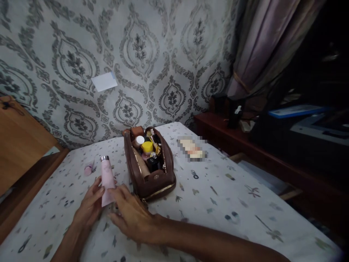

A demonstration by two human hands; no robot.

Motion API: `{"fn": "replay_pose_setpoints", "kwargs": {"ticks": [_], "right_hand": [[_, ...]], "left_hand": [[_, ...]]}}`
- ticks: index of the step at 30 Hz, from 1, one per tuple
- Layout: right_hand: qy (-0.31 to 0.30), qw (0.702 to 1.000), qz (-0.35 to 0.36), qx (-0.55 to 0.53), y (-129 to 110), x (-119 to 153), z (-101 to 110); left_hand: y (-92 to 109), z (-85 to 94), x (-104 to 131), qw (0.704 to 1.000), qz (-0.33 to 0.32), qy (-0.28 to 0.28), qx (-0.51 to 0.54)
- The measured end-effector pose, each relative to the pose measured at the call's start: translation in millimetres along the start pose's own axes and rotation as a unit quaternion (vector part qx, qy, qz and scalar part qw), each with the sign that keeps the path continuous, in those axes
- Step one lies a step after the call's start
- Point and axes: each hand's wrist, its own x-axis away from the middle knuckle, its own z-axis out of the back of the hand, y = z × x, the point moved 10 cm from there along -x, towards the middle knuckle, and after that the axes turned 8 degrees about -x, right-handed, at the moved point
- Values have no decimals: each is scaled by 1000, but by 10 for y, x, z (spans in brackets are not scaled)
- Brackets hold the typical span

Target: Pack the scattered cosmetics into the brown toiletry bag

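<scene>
A pale pink squeeze tube [107,178] with a silver cap stands cap-up between my two hands. My left hand [91,202] closes on its left side, thumb against the front. From the right, my right hand [129,211] touches the tube's lower part with thumb and fingertips, the other fingers curled in. Just beyond my right hand sits an unzipped brown leather bag [151,185]. Inside it are a yellow-lidded jar [147,147], a white-capped container [140,140], a black bottle [154,163] and other small items. A small pink item [88,169] lies behind the tube.
The bed-like surface has a white patterned sheet [212,218]. A blurred-out flat object [191,148] lies right of the bag. Patterned wallpaper [171,98] rises behind, with a white card [104,82] on it. A dark red wooden ledge [207,123] borders the right, a wooden board [20,142] the left.
</scene>
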Motion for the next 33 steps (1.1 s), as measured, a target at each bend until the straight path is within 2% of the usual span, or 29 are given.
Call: {"fn": "replay_pose_setpoints", "kwargs": {"ticks": [4, 8, 13, 17, 22, 28, 33], "right_hand": [[-33, 998, -13, 60, -100, 20, 23], [-19, 990, -4, 136, -200, 41, 139], [53, 988, 8, 144, -245, 128, 452], [80, 990, -10, 119, -243, 250, 730], [115, 982, 31, 144, -296, 376, 1002], [153, 974, 106, 128, -371, 421, 1192], [151, 976, 145, 57, -402, 384, 1288]], "left_hand": [[130, -86, 96, 1000, -24, -6, -8], [295, -281, 217, 998, -50, -26, -31], [530, -667, 344, 993, -77, -58, -61], [691, -996, 388, 988, -100, -99, -68], [790, -1268, 391, 985, -95, -137, -52], [945, -1437, 478, 983, -74, -165, -46], [955, -1423, 488, 981, -57, -186, -29]]}}
